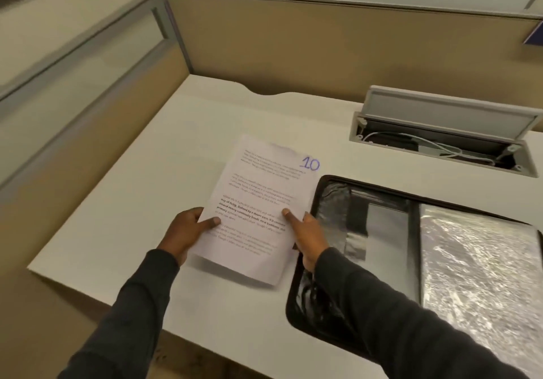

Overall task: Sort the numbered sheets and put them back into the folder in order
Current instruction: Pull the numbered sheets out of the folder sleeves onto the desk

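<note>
White desk [141, 202]: "10"-topped sheets [258, 184] in grip of left hand [185, 233], right hand [310, 239]; open sleeved folder [412, 246] alongside.

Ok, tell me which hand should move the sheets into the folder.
Probably the right. The right hand holds the sheets at the edge beside the open folder, which lies on that side; the left hand grips the far edge.

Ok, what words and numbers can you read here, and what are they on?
"10": handwritten in blue, top right corner of the numbered sheet.
"way of living. Defined by a slower pace": bold print, middle of that sheet.
"strong community bonds, local traditions": bold line just below.
Rest of the sheet's print: too blurred to read.
On the folder: no text that can be read.
</note>
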Demonstrator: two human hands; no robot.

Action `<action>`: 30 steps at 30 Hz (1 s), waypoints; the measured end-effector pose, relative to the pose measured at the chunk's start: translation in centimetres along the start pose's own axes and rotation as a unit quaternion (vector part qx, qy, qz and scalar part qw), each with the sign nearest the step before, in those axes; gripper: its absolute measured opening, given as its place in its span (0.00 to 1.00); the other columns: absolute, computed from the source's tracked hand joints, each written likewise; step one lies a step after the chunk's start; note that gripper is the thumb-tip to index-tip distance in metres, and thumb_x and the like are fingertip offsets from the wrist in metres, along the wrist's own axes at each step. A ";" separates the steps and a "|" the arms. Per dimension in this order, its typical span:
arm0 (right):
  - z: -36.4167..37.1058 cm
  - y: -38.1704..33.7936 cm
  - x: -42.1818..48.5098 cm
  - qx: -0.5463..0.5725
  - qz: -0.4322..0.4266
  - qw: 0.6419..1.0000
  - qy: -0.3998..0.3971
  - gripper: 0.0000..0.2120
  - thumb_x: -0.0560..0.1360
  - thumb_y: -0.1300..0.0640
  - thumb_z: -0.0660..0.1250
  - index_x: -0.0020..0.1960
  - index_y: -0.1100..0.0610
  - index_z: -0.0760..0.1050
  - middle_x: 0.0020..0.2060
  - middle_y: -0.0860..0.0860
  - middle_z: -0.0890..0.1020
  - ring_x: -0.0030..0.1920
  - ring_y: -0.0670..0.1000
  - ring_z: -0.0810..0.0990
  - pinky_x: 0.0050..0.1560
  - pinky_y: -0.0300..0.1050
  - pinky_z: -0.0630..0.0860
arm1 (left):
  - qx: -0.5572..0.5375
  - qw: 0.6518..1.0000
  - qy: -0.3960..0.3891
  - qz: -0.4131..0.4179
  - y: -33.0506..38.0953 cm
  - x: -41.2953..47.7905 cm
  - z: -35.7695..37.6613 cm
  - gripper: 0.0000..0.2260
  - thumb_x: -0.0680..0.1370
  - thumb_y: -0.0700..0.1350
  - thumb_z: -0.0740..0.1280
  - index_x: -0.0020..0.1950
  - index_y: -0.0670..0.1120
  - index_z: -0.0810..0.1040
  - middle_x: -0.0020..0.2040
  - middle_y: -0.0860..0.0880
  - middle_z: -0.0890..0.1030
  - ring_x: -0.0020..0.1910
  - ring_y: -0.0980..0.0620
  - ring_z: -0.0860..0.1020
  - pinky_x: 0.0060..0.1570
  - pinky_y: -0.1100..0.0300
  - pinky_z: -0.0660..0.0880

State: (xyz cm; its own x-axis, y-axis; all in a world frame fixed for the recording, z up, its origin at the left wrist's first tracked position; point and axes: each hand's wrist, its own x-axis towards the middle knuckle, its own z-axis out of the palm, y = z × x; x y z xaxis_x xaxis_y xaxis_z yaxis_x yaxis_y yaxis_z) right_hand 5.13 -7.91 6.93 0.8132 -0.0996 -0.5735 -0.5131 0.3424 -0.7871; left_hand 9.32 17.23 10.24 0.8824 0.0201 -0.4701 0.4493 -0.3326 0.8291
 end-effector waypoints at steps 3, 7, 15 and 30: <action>2.1 2.7 0.6 -0.092 0.053 0.994 0.001 0.12 0.79 0.55 0.69 0.62 0.53 0.77 0.58 0.52 0.84 0.54 0.54 0.84 0.54 0.54 0.83 | 0.054 0.998 0.028 -0.016 -2.5 1.3 -1.9 0.05 0.74 0.43 0.74 0.46 0.43 0.82 0.47 0.46 0.85 0.48 0.42 0.83 0.51 0.47 0.78; 4.0 4.4 0.9 -0.221 0.077 0.972 0.033 0.02 0.80 0.59 0.67 0.50 0.57 0.75 0.51 0.56 0.84 0.44 0.54 0.86 0.37 0.44 0.83 | 0.142 0.988 0.047 -0.038 -5.2 2.4 -3.1 0.07 0.75 0.43 0.73 0.51 0.42 0.82 0.50 0.45 0.85 0.47 0.43 0.82 0.48 0.52 0.78; 5.1 4.0 0.8 -0.337 0.048 0.939 0.058 0.10 0.79 0.51 0.68 0.51 0.56 0.70 0.46 0.57 0.85 0.34 0.53 0.84 0.33 0.43 0.82 | 0.258 0.962 0.083 -0.027 -6.0 2.8 -3.1 0.12 0.76 0.47 0.71 0.55 0.42 0.79 0.55 0.43 0.83 0.47 0.46 0.76 0.47 0.58 0.72; -12.6 2.8 -10.9 -0.470 -0.167 0.855 0.142 0.21 0.76 0.41 0.69 0.64 0.49 0.72 0.64 0.48 0.72 0.62 0.50 0.74 0.62 0.47 0.75 | 0.275 0.933 0.098 0.210 -0.4 -5.3 16.3 0.25 0.72 0.56 0.70 0.63 0.43 0.76 0.58 0.41 0.76 0.59 0.39 0.74 0.59 0.46 0.73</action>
State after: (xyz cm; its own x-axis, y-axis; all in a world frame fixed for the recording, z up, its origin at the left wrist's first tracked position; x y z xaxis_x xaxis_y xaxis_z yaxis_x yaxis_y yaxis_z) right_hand -8.65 -17.68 8.08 0.9263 -0.3134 -0.2093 -0.3686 -0.6375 -0.6766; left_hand 2.19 1.88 7.45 0.9974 -0.0662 -0.0289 -0.0339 -0.7828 0.6214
